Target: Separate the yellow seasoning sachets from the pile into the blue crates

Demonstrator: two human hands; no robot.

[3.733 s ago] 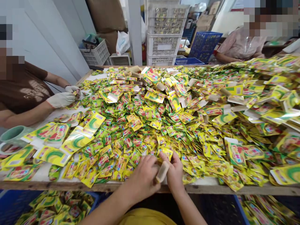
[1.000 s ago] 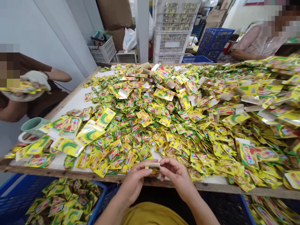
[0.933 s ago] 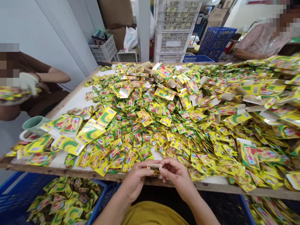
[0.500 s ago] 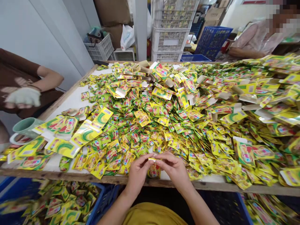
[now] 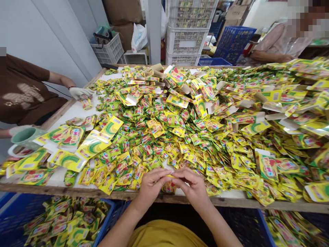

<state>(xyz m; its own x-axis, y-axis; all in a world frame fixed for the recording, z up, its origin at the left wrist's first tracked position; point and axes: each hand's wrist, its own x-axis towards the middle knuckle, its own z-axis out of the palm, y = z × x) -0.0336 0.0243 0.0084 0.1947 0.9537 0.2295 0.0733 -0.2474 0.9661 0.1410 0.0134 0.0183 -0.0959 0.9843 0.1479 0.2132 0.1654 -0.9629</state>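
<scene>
Two-handed pinch, by left hand (image 5: 151, 184) and right hand (image 5: 192, 184), on a small yellow-and-red cardboard box (image 5: 169, 187) at the near edge of the white, wood-rimmed bench (image 5: 123, 195). Could crumple under uneven pressure — or drop from a slackened grip.

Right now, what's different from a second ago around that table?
The left hand and right hand now pinch the small box at its top; its bare cardboard opening no longer shows. A co-worker's gloved hand has moved out from the body over the table, at a packet. The mug and the heap of sachets stayed put.
</scene>
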